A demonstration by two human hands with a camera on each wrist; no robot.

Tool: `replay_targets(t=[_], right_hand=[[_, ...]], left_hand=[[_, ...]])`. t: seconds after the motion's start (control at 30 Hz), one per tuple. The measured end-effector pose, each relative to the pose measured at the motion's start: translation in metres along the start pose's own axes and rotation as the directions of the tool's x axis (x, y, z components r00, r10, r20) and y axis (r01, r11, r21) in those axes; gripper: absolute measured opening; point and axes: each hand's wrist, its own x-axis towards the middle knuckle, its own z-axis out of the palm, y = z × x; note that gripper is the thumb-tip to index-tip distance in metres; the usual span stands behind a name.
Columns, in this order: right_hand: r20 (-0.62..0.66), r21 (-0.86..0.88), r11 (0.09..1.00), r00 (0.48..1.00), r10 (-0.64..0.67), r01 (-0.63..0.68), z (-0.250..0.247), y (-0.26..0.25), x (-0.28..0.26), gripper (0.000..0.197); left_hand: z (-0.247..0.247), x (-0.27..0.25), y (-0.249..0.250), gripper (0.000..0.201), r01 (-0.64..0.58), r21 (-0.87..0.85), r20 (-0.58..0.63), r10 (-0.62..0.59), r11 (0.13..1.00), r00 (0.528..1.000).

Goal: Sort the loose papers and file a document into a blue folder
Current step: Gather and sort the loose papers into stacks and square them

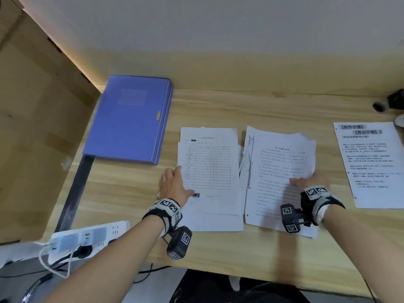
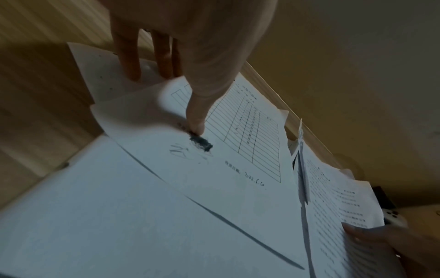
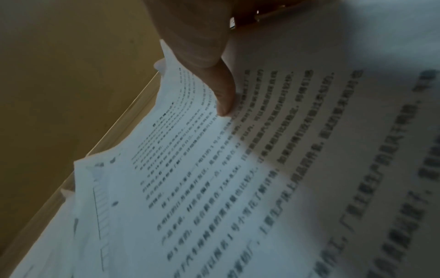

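Note:
A closed blue folder (image 1: pixel 129 119) lies flat at the desk's back left. Two paper piles sit mid-desk. The left pile is topped by a table form sheet (image 1: pixel 207 167). My left hand (image 1: pixel 176 182) pinches that sheet's left edge: the thumb (image 2: pixel 196 120) presses beside a black smudge, the fingers (image 2: pixel 129 62) are behind the lifted, curled edge. The right pile is topped by a text sheet (image 1: pixel 277 169). My right hand (image 1: pixel 306 181) holds its right edge, thumb (image 3: pixel 222 97) on top, the sheet bowed upward; the other fingers are hidden under it.
A separate printed sheet (image 1: pixel 371 162) lies at the far right. A white power strip (image 1: pixel 87 237) with plugs sits at the front left corner. Small dark objects (image 1: pixel 391 101) stand at the back right. Bare wooden desk (image 1: pixel 240 106) lies behind the piles.

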Motion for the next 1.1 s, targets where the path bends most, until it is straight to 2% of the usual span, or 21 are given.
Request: replay_targets(t=[0.1,0.23,0.37,0.43,0.57,0.63,0.83,1.0,1.1], right_hand=[[-0.043,0.019,1.0,0.999,0.009,-0.008,0.005,-0.004,-0.007,0.034],[0.023,0.011,0.998,0.998,0.06,-0.06,0.005,-0.005,-0.012,0.032],[0.006,0.072,0.995,0.998,0.07,-0.071,-0.003,-0.005,-0.019,0.029],[-0.007,0.098,0.995,0.999,0.037,-0.036,-0.006,-0.003,-0.019,0.03],[-0.012,0.16,0.987,1.0,-0.008,0.01,-0.012,-0.004,-0.022,0.043],[-0.013,0.216,0.976,0.999,-0.035,0.037,-0.017,-0.005,-0.022,0.047],[-0.026,0.402,0.909,0.993,-0.113,0.114,-0.052,-0.007,-0.022,0.044],[-0.077,0.554,0.805,0.976,-0.204,0.212,-0.087,-0.017,-0.028,0.025],[-0.096,0.594,0.762,0.963,-0.252,0.259,-0.093,-0.023,-0.03,0.023]], left_hand=[[0.001,0.002,0.0,0.098,0.006,-0.038,0.007,-0.006,0.999,1.0],[0.003,0.003,-0.003,0.103,0.023,-0.138,0.022,-0.02,0.99,1.0],[-0.002,0.003,-0.002,0.102,0.057,-0.202,0.058,-0.046,0.978,0.997],[-0.003,0.003,0.002,0.091,0.097,-0.219,0.068,-0.084,0.971,0.994],[-0.004,0.006,0.007,0.034,0.089,-0.122,0.061,-0.082,0.989,0.995],[-0.007,0.009,0.008,0.021,0.097,-0.114,0.057,-0.091,0.989,0.994],[-0.006,0.012,0.019,0.012,0.081,-0.12,0.039,-0.077,0.989,0.996],[0.001,0.013,0.038,0.015,0.042,-0.109,0.064,-0.035,0.993,0.997],[0.005,0.011,0.049,0.014,0.024,-0.102,0.059,-0.018,0.994,0.998]])
